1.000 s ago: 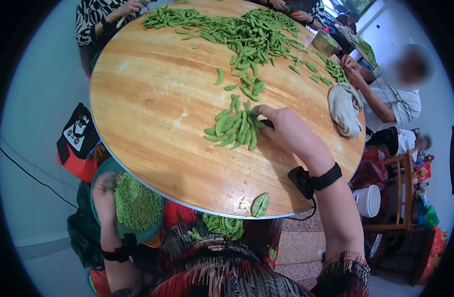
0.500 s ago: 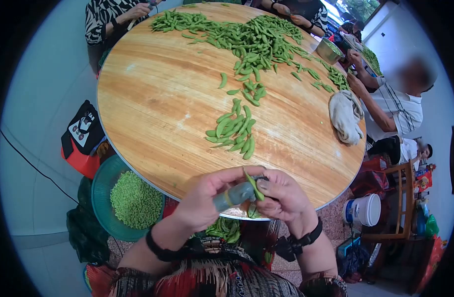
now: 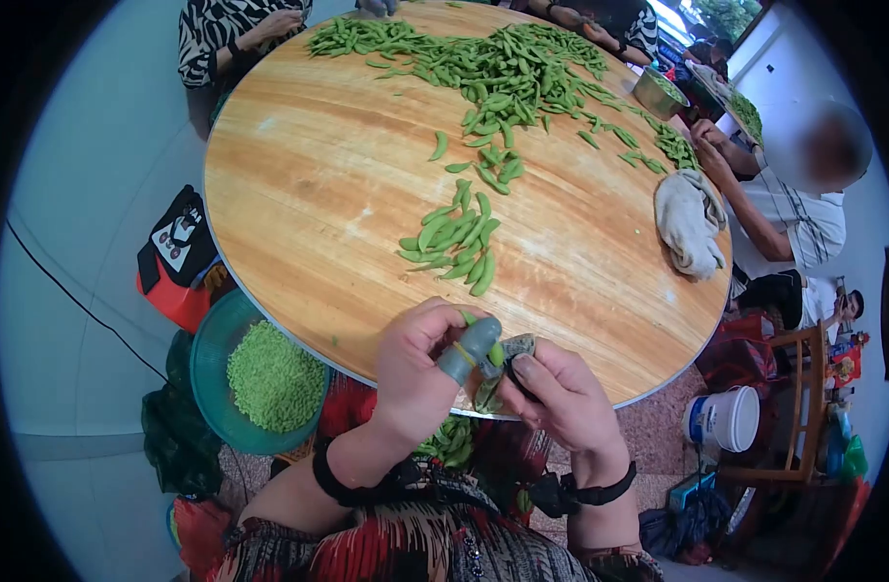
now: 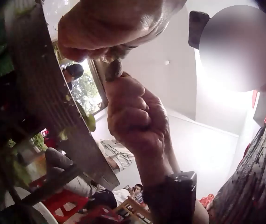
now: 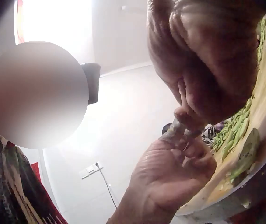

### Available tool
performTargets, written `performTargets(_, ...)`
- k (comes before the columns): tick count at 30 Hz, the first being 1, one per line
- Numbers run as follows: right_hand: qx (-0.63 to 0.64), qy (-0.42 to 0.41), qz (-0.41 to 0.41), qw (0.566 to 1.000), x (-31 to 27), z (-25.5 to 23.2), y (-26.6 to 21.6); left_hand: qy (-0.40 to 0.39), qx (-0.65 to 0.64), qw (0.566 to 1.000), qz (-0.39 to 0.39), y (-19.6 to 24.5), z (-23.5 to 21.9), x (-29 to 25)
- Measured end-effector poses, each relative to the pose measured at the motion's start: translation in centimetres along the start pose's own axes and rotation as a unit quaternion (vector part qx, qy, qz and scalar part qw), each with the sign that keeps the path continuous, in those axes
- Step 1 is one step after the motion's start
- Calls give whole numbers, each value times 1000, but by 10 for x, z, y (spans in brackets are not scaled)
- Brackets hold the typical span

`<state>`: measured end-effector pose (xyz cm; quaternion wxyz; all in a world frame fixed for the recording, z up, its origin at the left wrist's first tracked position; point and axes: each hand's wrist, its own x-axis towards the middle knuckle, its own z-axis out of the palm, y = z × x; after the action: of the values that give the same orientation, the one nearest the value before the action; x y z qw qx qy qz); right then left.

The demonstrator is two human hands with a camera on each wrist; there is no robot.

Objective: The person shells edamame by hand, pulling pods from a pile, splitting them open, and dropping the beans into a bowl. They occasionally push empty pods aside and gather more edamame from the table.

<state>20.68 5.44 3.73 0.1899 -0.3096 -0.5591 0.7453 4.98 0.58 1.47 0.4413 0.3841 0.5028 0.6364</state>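
My left hand (image 3: 411,364) and right hand (image 3: 566,398) meet over the near table edge. Between them is a green soybean pod (image 3: 496,353), partly hidden by fingers. The left thumb, in a grey-green finger cover (image 3: 474,349) with a yellow band, presses on the pod against the fingers. Right fingertips pinch at the pod's other side, one of them in a greyish cover (image 3: 520,344). In the right wrist view, the left hand (image 5: 163,172) reaches up to the right fingertips. A small pile of pods (image 3: 454,238) lies beyond the hands.
The round wooden table (image 3: 299,213) bears a large heap of pods (image 3: 522,73) at the far side and a cloth (image 3: 690,223) at right. A teal basin (image 3: 212,388) of shelled beans (image 3: 275,378) stands at lower left. Other people sit around the table.
First the right hand was at the small pile and the left over the basin. Both came together at the near edge with a pod, and the left thumb now covers part of it.
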Motion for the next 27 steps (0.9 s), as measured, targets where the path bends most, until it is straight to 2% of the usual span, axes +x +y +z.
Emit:
performTargets(1, 0, -1, 0, 1000, 0, 1, 0, 10, 74, 995, 64, -2, 1, 0)
performTargets(2, 41, 3, 13, 999, -1, 3, 0, 10, 75, 995, 64, -3, 0, 0)
performTargets(4, 81, 6, 27, 996, -3, 7, -1, -125, -55, 990, 20, -6, -7, -2)
performTargets(5, 145, 5, 56, 988, -3, 9, -1, -124, -55, 991, 21, -8, -10, -2)
performTargets(6, 207, 4, 85, 975, -4, 11, 0, -140, -94, 986, -10, -9, -12, -1)
performTargets(7, 206, 3, 85, 975, -3, 11, 4, -157, -132, 978, -40, -10, -13, -1)
performTargets(9, 10, 48, 17, 999, -1, 10, 18, -139, -109, 983, -52, 2, -6, -8)
performTargets(10, 10, 48, 18, 999, 1, 12, 23, -122, -86, 987, -65, 6, -4, -11)
performTargets(12, -145, 105, -120, 976, 4, 15, 29, -110, -68, 988, -81, 7, -6, -10)
performTargets(13, -146, 107, -120, 976, 4, 14, 26, -100, -50, 989, -96, 7, -8, -10)
performTargets(15, 49, 80, 52, 994, 7, 11, 16, -106, -67, 987, -97, 4, -13, -8)
performTargets(16, 47, 80, 52, 994, 8, 13, 12, -112, -81, 985, -99, 4, -17, -7)
performTargets(18, 187, 57, 92, 976, 12, 17, 7, -120, -79, 984, -102, 12, -25, -3)
performTargets(19, 184, 58, 94, 977, 15, 16, 6, -127, -76, 983, -106, 15, -29, -2)
performTargets(21, -67, 45, 38, 996, 26, 13, 5, -98, -76, 987, -102, 6, -37, 2)
performTargets(22, -70, 46, 41, 996, 34, 11, 2, -68, -73, 990, -98, 0, -41, 4)
performTargets(23, -304, 131, -65, 941, 45, 9, -3, -53, -84, 991, -86, -4, -43, 6)
performTargets(24, -515, 204, -167, 816, 55, 7, -8, -52, -88, 991, -86, -5, -46, 7)
performTargets(25, -535, 230, -127, 803, 61, 14, -21, -50, -25, 997, -56, -6, -48, 8)
performTargets(26, -538, 230, -127, 801, 67, 14, -21, -47, 39, 998, -24, -6, -51, 9)
performTargets(27, -604, 217, -95, 761, 72, 13, -19, -47, 37, 998, -23, -8, -52, 8)
